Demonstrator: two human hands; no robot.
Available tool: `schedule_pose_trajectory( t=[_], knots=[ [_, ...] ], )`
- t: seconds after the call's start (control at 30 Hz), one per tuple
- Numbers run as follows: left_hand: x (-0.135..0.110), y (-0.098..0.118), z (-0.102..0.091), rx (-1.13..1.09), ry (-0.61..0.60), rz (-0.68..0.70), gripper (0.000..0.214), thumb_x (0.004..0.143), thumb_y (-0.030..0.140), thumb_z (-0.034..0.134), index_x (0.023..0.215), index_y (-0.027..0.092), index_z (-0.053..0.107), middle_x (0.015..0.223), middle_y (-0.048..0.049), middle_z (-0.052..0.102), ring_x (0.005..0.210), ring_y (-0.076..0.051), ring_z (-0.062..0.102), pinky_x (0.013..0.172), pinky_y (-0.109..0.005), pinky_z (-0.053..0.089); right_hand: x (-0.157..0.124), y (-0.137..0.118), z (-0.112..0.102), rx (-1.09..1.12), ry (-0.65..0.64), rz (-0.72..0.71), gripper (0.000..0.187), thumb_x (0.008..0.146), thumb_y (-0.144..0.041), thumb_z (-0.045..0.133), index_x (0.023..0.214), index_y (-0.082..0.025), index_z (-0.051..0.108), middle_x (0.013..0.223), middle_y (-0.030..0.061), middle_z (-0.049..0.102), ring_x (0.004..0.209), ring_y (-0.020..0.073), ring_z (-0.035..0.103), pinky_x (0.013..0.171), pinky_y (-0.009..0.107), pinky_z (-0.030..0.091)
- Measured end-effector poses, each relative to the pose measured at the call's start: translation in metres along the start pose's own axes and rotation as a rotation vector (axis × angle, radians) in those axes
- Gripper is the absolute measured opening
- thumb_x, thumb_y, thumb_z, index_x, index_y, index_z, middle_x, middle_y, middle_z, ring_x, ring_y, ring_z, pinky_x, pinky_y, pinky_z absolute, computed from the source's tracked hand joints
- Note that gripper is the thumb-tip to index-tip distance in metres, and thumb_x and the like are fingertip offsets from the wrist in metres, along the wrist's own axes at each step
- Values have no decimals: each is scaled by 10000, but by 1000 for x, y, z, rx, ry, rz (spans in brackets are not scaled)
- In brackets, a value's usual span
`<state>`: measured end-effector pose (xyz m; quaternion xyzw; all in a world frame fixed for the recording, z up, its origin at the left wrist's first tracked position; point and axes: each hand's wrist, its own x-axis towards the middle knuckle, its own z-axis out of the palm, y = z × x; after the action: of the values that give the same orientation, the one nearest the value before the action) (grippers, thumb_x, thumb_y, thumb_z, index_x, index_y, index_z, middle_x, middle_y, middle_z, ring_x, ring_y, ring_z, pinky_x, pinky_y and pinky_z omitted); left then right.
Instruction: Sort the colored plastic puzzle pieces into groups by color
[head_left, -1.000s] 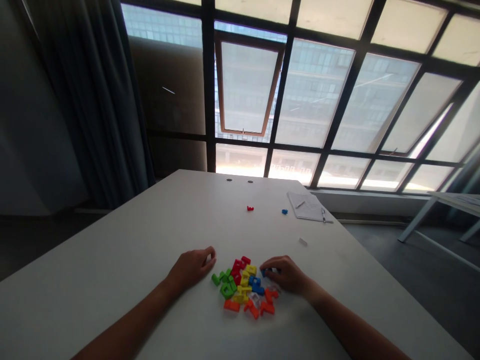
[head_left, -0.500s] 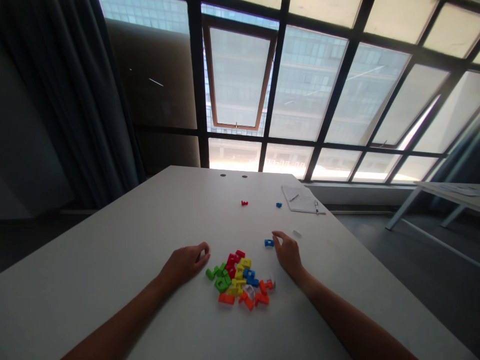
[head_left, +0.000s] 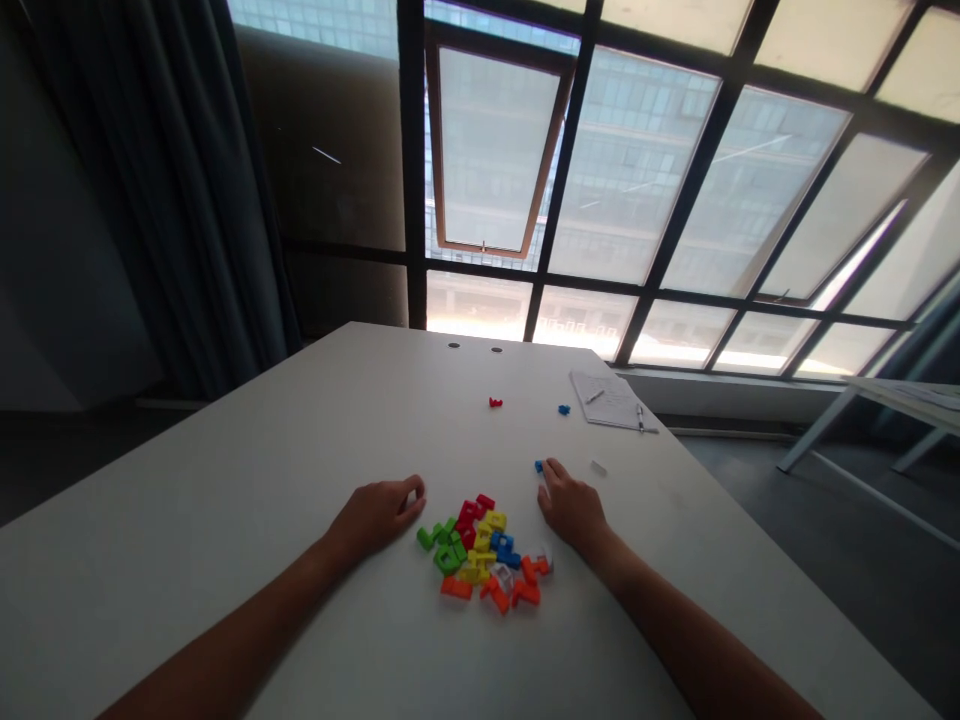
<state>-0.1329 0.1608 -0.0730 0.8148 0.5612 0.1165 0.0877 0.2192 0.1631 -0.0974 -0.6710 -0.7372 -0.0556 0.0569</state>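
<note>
As the right hand (head_left: 574, 510) has its fingers at a blue block (head_left: 538, 466) beyond the block pile (head_left: 481, 562) (gripped or not, I cannot tell), light touch seems best, while the left hand (head_left: 379, 515) rests loosely open near the pile.

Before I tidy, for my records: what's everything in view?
Table: 1, white, foreground
Block pile: several, red, green, yellow, blue, orange, whitish, lower middle
Near block: 1, blue, beyond pile
Papers: uncounted, white, table's right edge
Pens: 2, colours unclear, on papers
Far block: 1, blue, left of papers
Red block: 1, red, further left
Loose piece: 1, whitish, nearer than papers
Second table: 1, white, right
Curtains: 2, dark blue, both sides
Windows: many, dark-framed, background
Left hand: 1, left of pile
Right hand: 1, at near block
</note>
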Motion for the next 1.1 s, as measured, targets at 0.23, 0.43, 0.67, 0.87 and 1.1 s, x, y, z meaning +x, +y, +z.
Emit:
schedule_pose_trajectory(
  t=[0.23,0.43,0.67,0.87,1.1],
  knots=[
    [1,-2,2,2,-1,7,221,961,435,475,993,276,625,764,16,686,690,-162,624,636,-251,330,52,-2,3,4,-119,142,762,1006,-596,322,1590,-107,283,1637,252,228,1143,353,653,924,455,504],
    [1,-2,1,-7,-1,-6,206,964,425,474,979,278,618,785,22,695,694,-157,626,623,-248,323,107,-2,8,26,-132,338,842,999,-610,362,1549,26,311,1603,345,213,1223,371,605,948,448,494],
    [2,-4,4,10,5,-1,197,965,419,482,973,280,621,763,29,691,681,-158,623,620,-253,319,136,10,16,56,-135,412,853,984,-650,372,1553,-16,324,1611,350,174,1289,372,557,972,473,483],
    [2,-4,4,11,-5,-2,207,967,423,477,977,276,622,771,23,694,683,-158,624,622,-253,319,146,16,20,70,-121,435,895,969,-662,395,1574,-13,275,1626,351,96,1304,377,544,997,466,467],
    [2,1,0,8,-13,-18,206,964,412,473,967,271,622,755,23,686,682,-156,625,625,-250,330,134,9,27,77,-16,441,746,1013,-480,353,1570,8,264,1608,343,199,1204,343,620,936,428,497]
  ],
)
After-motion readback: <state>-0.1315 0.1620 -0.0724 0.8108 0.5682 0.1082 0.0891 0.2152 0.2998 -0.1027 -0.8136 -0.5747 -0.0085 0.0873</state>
